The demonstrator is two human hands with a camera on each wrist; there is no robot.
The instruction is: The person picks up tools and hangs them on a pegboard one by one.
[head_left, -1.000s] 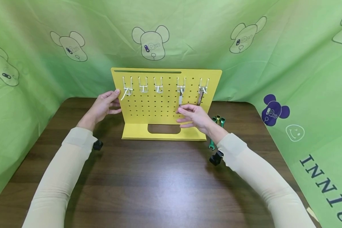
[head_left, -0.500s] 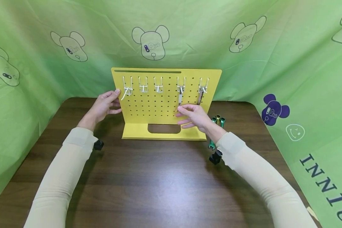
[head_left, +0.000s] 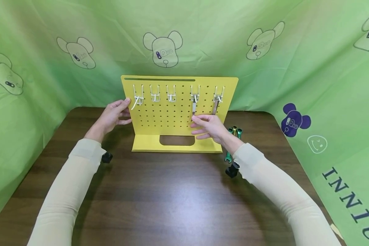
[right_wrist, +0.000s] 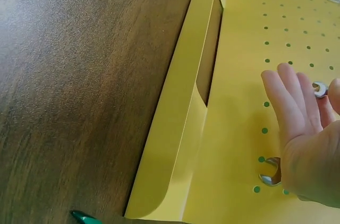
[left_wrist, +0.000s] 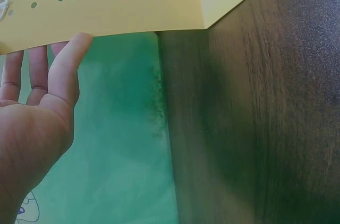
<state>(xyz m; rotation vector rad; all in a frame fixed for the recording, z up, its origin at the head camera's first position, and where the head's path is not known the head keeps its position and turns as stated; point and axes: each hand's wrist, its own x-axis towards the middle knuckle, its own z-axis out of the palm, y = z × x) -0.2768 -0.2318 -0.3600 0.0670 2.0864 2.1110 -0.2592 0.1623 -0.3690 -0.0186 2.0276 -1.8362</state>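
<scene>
A yellow pegboard (head_left: 153,130) stands upright on the table, with white wire hooks along its upper part. My left hand (head_left: 110,116) holds the board's left edge, thumb at the front and the other fingers behind it. On the fourth hook from the left hangs a silver wrench (head_left: 194,107). My right hand (head_left: 212,127) pinches its lower end between thumb and index finger, the other fingers spread out; the wrench's open end (right_wrist: 320,89) shows there in the right wrist view. A second wrench (head_left: 215,107) hangs on the rightmost hook, partly behind the right hand.
Several green and gold wrenches (head_left: 228,157) lie on the table right of the board, partly hidden by the right forearm. Three hooks on the left, including a longer one (head_left: 137,101), bear nothing. A green printed curtain (head_left: 110,78) surrounds the dark wooden table (head_left: 160,191).
The whole head view has shifted slightly. Both hands stay at almost the same places, and the pinched wrench's lower end has moved only a little.
</scene>
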